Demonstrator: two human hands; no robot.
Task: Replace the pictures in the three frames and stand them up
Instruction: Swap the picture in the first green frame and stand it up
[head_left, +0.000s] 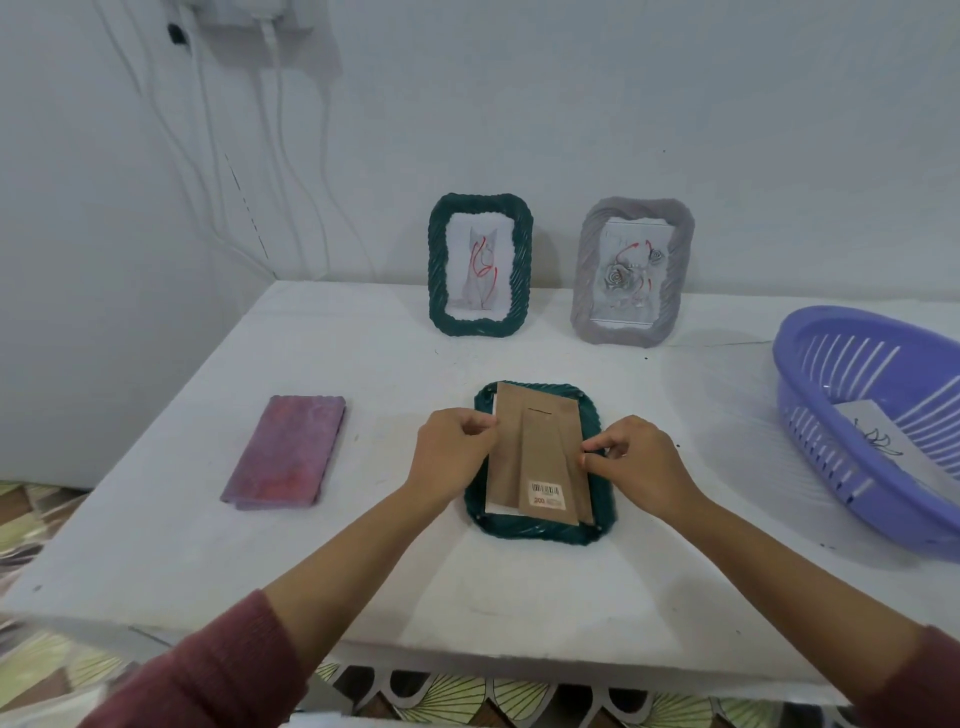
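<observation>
A dark green frame (602, 509) lies face down in the middle of the table, its brown cardboard back (540, 447) sitting slightly askew on top, with a white sheet edge showing beneath. My left hand (452, 452) pinches the back's left edge. My right hand (634, 462) pinches its right edge. Against the wall stand a second dark green frame (480, 322) with a cat picture and a grey frame (631, 332) with a rose picture.
A folded purple-red cloth (285, 452) lies to the left. A purple plastic basket (862, 415) at the right edge holds a loose drawing (878, 441). White cables (208, 156) hang down the wall at the back left.
</observation>
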